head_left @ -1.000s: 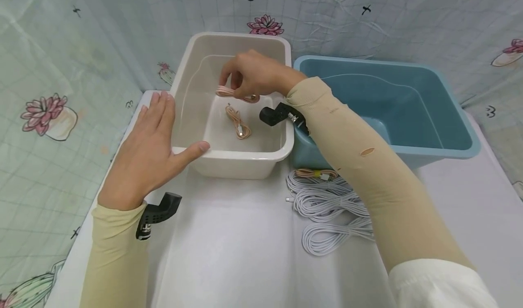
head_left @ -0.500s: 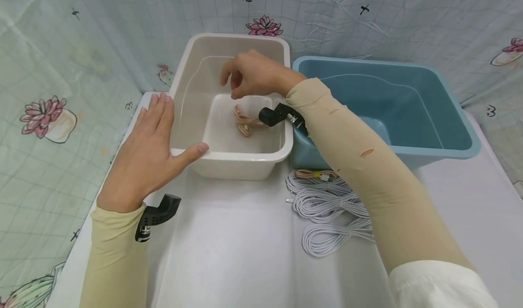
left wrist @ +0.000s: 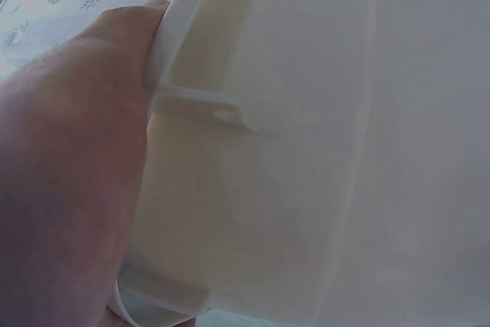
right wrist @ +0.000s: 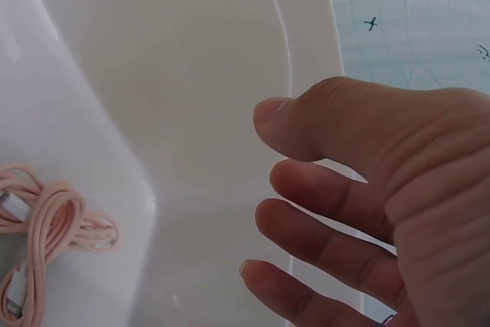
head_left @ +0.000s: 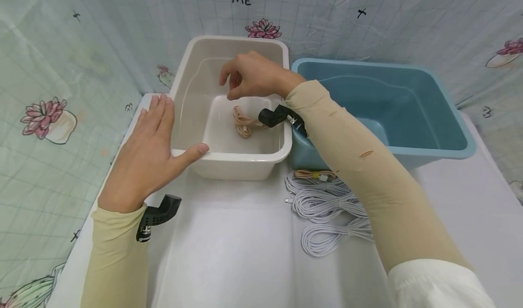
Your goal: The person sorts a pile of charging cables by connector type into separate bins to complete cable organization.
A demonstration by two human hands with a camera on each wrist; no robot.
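My right hand (head_left: 255,76) hovers inside the white bin (head_left: 229,156), fingers loosely bent and apart with nothing between them. Below it, pinkish-beige charging cables (head_left: 244,122) lie coiled across one another on the bin floor. The right wrist view shows those coiled cables (right wrist: 53,227) with white connectors, well apart from the fingertips. At the bin's near left corner my left hand (head_left: 147,149) rests on the rim, its fingers straight and the thumb stretched along the front edge. In the left wrist view the left hand (left wrist: 76,135) lies against the bin's outer wall (left wrist: 291,174).
A blue bin (head_left: 429,151) stands right of the white one. In front of it, several coiled white cables (head_left: 327,203) and a beige cable (head_left: 312,174) with a yellow tie lie on the white table (head_left: 233,244). A patterned cloth (head_left: 327,22) hangs behind.
One second ago my right hand held a coiled pinkish cable; it let go, and the cable dropped onto the other in the white bin. My left hand stays in place.
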